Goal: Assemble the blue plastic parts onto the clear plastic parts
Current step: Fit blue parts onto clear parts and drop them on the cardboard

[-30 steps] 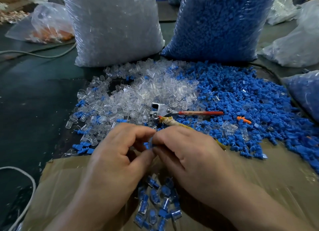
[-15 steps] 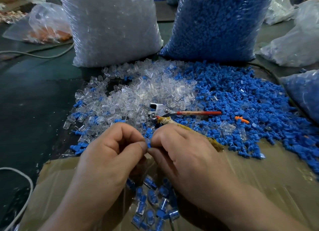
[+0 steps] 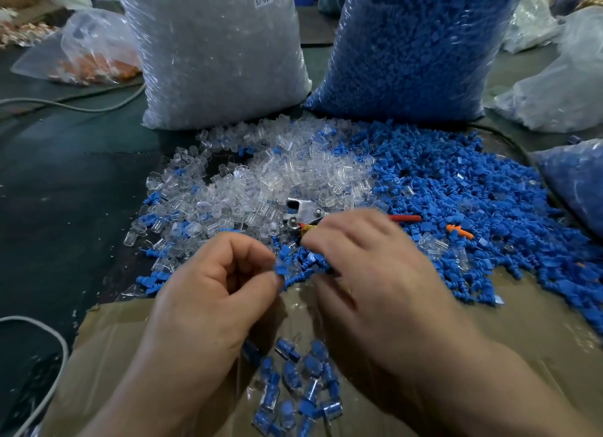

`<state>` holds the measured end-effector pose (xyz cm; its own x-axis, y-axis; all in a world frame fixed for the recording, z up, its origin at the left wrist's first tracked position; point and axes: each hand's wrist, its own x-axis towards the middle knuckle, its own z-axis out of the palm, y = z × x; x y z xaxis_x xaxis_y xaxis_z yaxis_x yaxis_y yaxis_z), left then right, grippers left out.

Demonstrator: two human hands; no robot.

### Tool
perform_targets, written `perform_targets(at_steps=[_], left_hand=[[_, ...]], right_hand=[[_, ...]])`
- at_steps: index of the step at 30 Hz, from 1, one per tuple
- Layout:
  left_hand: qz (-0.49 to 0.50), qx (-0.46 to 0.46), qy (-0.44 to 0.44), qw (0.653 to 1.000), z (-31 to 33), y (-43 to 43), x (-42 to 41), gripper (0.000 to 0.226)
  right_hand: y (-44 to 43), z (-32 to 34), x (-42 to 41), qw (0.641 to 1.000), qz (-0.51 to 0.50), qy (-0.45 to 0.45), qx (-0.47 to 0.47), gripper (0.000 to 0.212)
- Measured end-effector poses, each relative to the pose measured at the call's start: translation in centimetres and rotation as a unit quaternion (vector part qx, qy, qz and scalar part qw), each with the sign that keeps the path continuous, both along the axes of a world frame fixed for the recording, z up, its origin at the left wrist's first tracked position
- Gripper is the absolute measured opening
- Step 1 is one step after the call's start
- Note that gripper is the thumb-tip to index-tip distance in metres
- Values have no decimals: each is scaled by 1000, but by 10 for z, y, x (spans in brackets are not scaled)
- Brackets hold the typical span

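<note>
My left hand (image 3: pixel 208 293) pinches a small blue part (image 3: pixel 283 269) between thumb and forefinger; I cannot tell whether a clear part sits on it. My right hand (image 3: pixel 375 273) is blurred, apart from the left, hovering with loosely bent fingers over the near edge of the loose blue parts (image 3: pixel 473 191); nothing shows in it. A heap of clear parts (image 3: pixel 261 182) lies behind the hands. Several assembled blue-and-clear pieces (image 3: pixel 300 391) lie on the cardboard (image 3: pixel 538 332) between my wrists.
Red-handled pliers (image 3: pixel 303 208) lie among the parts just beyond my right fingers. A big bag of clear parts (image 3: pixel 212 54) and one of blue parts (image 3: pixel 414 45) stand at the back. An orange part (image 3: pixel 458 231) lies right; a white cable (image 3: pixel 42 332) curves left.
The hands were pressed together on one piece; now they have separated. My right hand has swung up and right toward the blue parts, while the left keeps the blue part.
</note>
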<state>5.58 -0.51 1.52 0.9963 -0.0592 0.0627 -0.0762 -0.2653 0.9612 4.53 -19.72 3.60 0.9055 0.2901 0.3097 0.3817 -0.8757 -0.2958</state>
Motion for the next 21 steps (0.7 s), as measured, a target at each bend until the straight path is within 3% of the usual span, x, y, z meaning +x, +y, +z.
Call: perform_targets(at_steps=[3,5,10,13,21], left_hand=[[19,-88,32,995,-2,-1,1,31],[16,-155,63,986,-2,-3,1,28],[32,-181,104,977,3,-4,0,25],[39,-185,112,976,8,-7,1,15],[52,-201,100,973,10,-9,1,12]], right_hand=[[-16,0,13,987,-120,67,-79,69],[-27,-4,21,973,-146,122,-130,79],[-28,-7,25,969,-150,117,-157,72],[-31,-6,29,970,-155,110,-150,70],[-29,3,28,979,-156,80,-103,49]])
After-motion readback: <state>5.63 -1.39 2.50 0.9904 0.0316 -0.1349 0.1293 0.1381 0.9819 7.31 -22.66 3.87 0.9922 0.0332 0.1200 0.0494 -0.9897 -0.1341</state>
